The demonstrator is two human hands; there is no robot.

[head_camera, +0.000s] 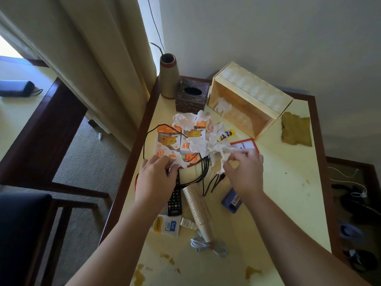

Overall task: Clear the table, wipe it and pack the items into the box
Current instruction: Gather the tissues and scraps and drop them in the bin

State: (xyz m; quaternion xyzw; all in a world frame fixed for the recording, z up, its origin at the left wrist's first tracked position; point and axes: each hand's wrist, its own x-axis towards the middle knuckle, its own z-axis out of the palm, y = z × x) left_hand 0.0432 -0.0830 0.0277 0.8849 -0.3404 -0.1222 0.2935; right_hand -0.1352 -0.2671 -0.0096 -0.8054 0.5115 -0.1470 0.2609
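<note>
Crumpled white tissues (203, 144) lie heaped over two orange charger packs (168, 141) in the middle of the yellow table (288, 203). My left hand (155, 178) pinches one tissue at the heap's left. My right hand (245, 174) grips another tissue at its right. A wooden box (247, 100) lies on its side at the back, with a tissue inside. A brown cloth (296, 129) sits to the right of the box. Below my hands are a black remote (175, 201), black cables (204, 172), a stack of paper cups (198, 209) and a white cable (208, 245).
A dark tissue holder (192, 98) and a tall vase (169, 76) stand at the back left by the curtain. A glue stick (226, 134), a red-edged card (245, 145), a blue packet (232, 200) and sachets (167, 225) lie about. Brown stains (252, 271) mark the near edge.
</note>
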